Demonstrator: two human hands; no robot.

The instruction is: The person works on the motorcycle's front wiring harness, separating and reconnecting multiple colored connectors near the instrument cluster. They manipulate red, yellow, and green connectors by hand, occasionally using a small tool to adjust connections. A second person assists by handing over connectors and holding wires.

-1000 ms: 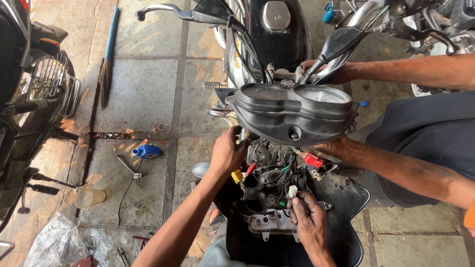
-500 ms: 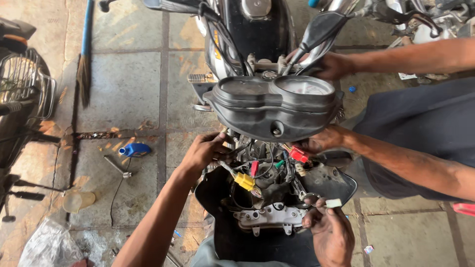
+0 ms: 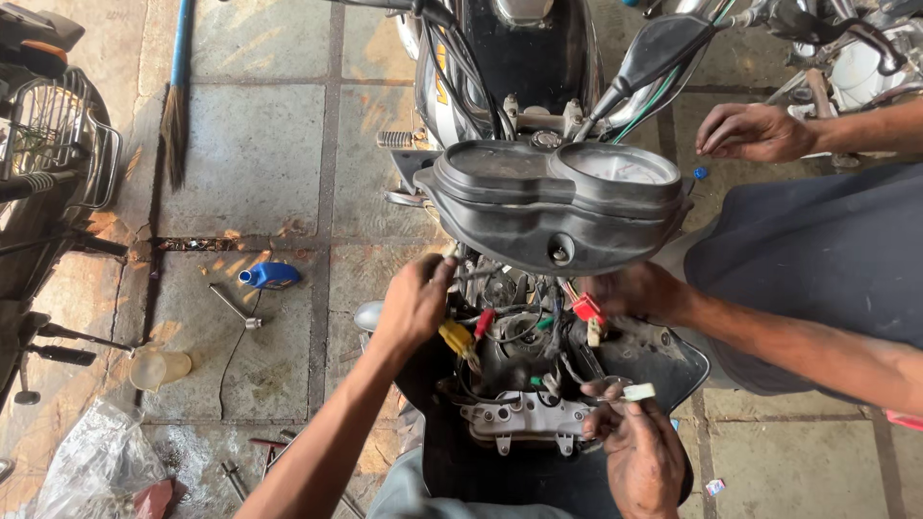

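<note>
My left hand [image 3: 415, 303] is closed on a bundle of wires [image 3: 481, 288] just under the grey instrument cluster [image 3: 558, 202] of a motorcycle. A yellow connector [image 3: 455, 336] hangs right below that hand. My right hand [image 3: 639, 452] is lower, pinching a small white connector [image 3: 638, 391] on a wire above the open black headlight housing [image 3: 663, 356]. A grey bracket plate [image 3: 524, 418] lies inside the housing. A co-worker's hand [image 3: 639, 288] reaches in from the right beside a red connector [image 3: 586, 308].
The co-worker's other hand [image 3: 755, 130] hovers right of the handlebar stem [image 3: 659, 48]. On the tiled floor to the left lie a blue bottle [image 3: 271, 276], a socket wrench [image 3: 234, 308], a plastic cup [image 3: 159, 367] and a plastic bag [image 3: 96, 461]. Another motorcycle [image 3: 43, 183] stands at far left, with a broom [image 3: 176, 106] nearby.
My right hand has risen with the white connector between its fingers. The co-worker's upper hand has come off the handlebar and moved right. My left hand stays on the wires.
</note>
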